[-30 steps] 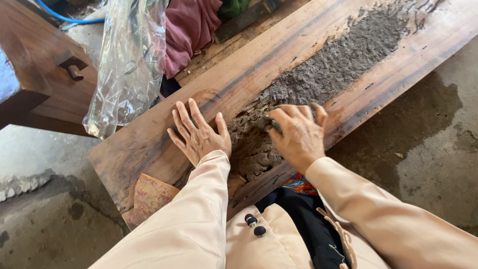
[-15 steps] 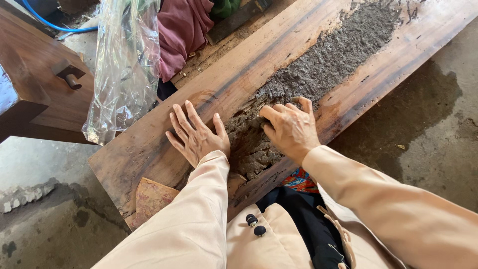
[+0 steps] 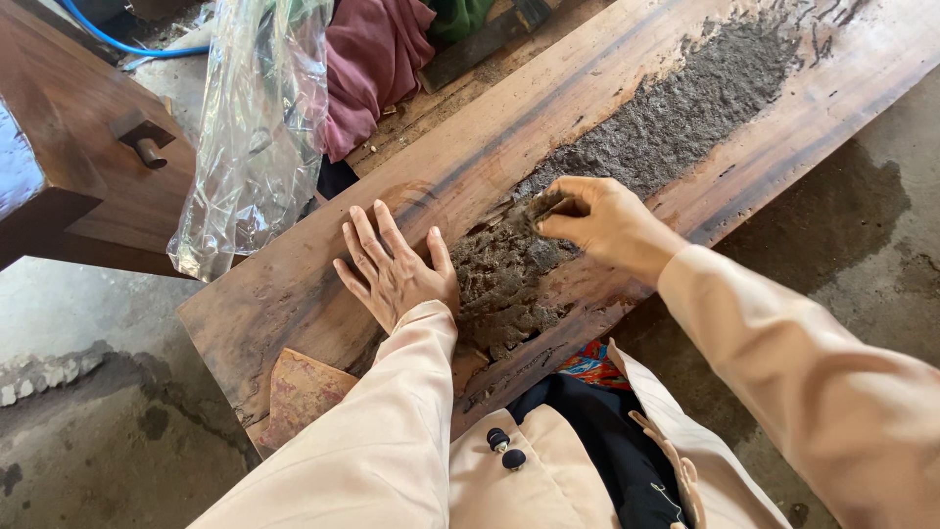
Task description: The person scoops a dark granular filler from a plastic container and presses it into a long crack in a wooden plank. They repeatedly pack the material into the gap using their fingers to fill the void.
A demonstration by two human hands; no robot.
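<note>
A long reddish-brown wooden plank [image 3: 294, 294] runs diagonally across the view, with a rough strip of grey paste [image 3: 685, 108] filling a hollow along its middle. My left hand [image 3: 397, 269] lies flat on the bare wood just left of the paste, fingers spread. My right hand [image 3: 597, 220] hovers over the near part of the paste, its fingers pinched on a small thin brown piece [image 3: 550, 208]. What that piece is cannot be made out.
A clear plastic bag [image 3: 259, 127] and a maroon cloth [image 3: 372, 59] hang over the plank's far side. Dark wooden furniture [image 3: 78, 127] stands at the left, a blue hose [image 3: 108, 39] behind it. A brown flat scrap [image 3: 299, 392] lies at the plank's near end. Stained concrete floor [image 3: 862, 225] lies on the right.
My right hand has lifted off the paste, shifted a little farther along the plank and closed its fingers into a pinch. My left hand has stayed flat in place.
</note>
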